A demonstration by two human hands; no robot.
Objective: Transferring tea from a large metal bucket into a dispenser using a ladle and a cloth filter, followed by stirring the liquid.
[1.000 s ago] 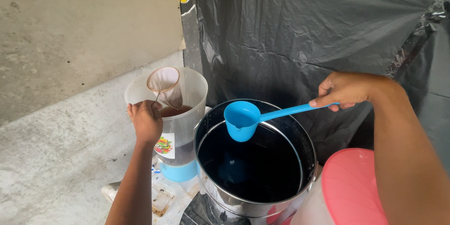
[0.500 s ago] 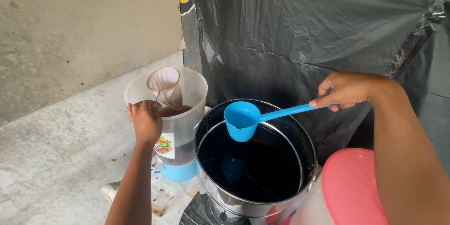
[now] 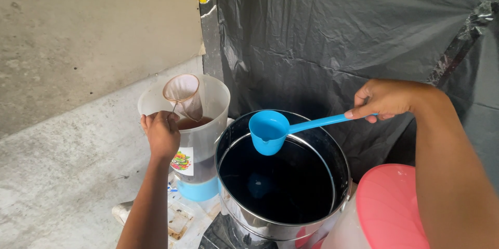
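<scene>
Left hand (image 3: 162, 133) clenched on strainer (image 3: 183, 95) handle over jug (image 3: 193, 124); right hand (image 3: 385, 98) pinching blue ladle (image 3: 270, 132) above dark pot (image 3: 283, 176).

Both forearms are bare, with no sleeves in sight. The left hand (image 3: 162, 133) and the right hand (image 3: 383, 99) are bare too, with short, plain, unpainted nails.

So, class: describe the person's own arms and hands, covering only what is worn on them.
Both forearms are bare, with no sleeves in view. The left hand and right hand wear no gloves; no rings, watch or bracelets show.
</scene>
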